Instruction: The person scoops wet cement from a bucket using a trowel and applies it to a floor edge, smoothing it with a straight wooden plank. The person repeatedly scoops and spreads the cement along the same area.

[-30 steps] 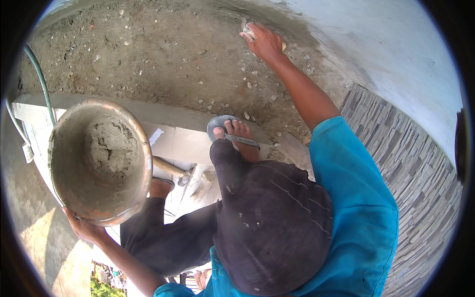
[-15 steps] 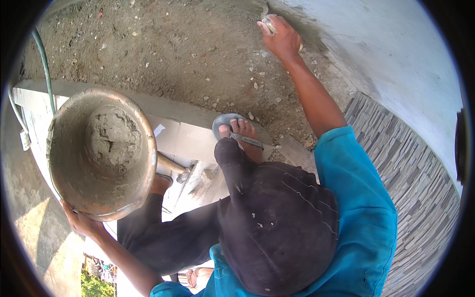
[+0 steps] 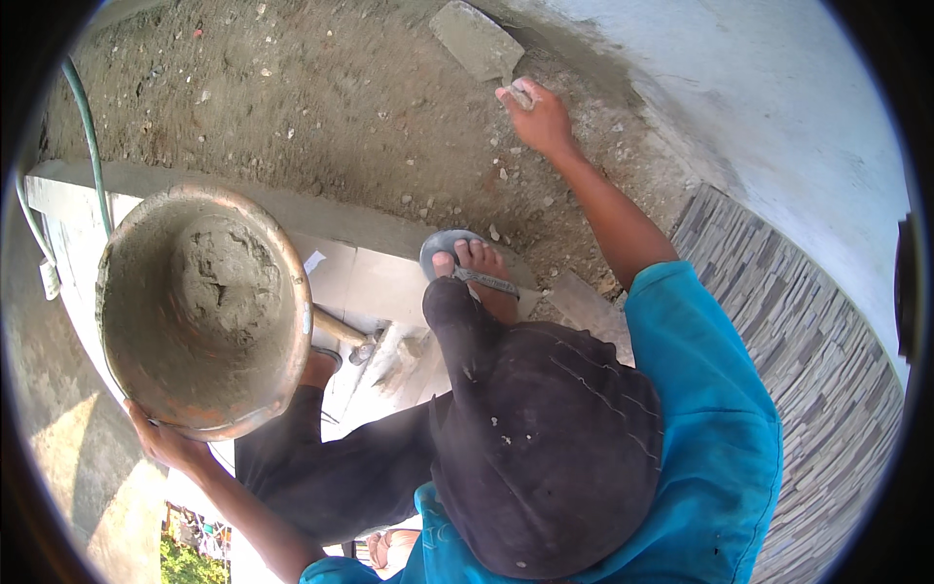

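My right hand [image 3: 541, 121] is closed round the handle of a trowel [image 3: 477, 42] over the rough ground beside the white wall. Its flat, mortar-grey blade points away to the upper left, on or just above the soil; the gap, if any, I cannot make out. On the left, my left hand [image 3: 171, 444] grips the near rim of a wide round basin [image 3: 299, 292]. The basin leans so its mouth faces up, and a lump of wet grey mortar [image 3: 229, 277] sticks to its inside. Part of the left fingers is hidden under the rim.
Pebbly soil [image 3: 321, 107] stretches across the far side, edged by a concrete kerb [image 3: 360, 219]. A hammer [image 3: 341, 329] lies on pale tiles right of the basin. One sandalled foot [image 3: 477, 268] rests at the kerb. A green hose [image 3: 86, 136] runs at far left; stone-patterned cladding [image 3: 778, 341] stands right.
My right hand has come nearer and slightly left, and the trowel blade now shows fully. The basin, still in my left hand, has shifted very slightly.
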Demonstrator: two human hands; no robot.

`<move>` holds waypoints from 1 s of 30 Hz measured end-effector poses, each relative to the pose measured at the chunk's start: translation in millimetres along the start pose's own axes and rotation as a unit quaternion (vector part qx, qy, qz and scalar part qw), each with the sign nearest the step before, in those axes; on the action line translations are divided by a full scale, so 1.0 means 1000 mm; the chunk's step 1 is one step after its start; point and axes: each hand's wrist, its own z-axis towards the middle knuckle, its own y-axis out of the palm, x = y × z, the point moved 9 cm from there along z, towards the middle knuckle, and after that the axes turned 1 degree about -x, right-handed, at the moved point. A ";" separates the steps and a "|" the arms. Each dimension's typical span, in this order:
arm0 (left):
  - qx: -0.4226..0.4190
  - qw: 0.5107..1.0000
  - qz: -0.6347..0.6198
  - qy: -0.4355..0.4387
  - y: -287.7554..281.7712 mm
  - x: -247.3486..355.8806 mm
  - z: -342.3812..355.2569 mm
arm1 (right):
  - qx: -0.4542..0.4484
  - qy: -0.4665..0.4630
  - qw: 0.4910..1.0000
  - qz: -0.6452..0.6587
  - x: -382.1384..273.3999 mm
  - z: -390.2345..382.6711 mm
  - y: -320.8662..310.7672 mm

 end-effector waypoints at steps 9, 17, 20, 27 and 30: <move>-0.002 0.998 0.053 0.035 -0.002 -0.001 0.005 | 0.012 0.051 0.992 0.115 0.048 -0.010 0.037; -0.001 1.000 0.010 0.023 0.002 -0.002 0.008 | 0.046 0.049 0.987 0.143 0.050 -0.005 0.035; -0.004 0.999 0.029 0.037 -0.001 -0.003 0.008 | 0.075 0.004 0.994 0.081 0.018 -0.020 0.019; -0.011 0.999 0.021 0.031 -0.004 -0.004 0.007 | -0.021 0.011 0.999 0.045 0.017 -0.035 0.016; -0.019 0.999 0.013 0.030 0.004 -0.001 0.004 | 0.009 0.062 0.989 0.132 0.056 -0.020 0.026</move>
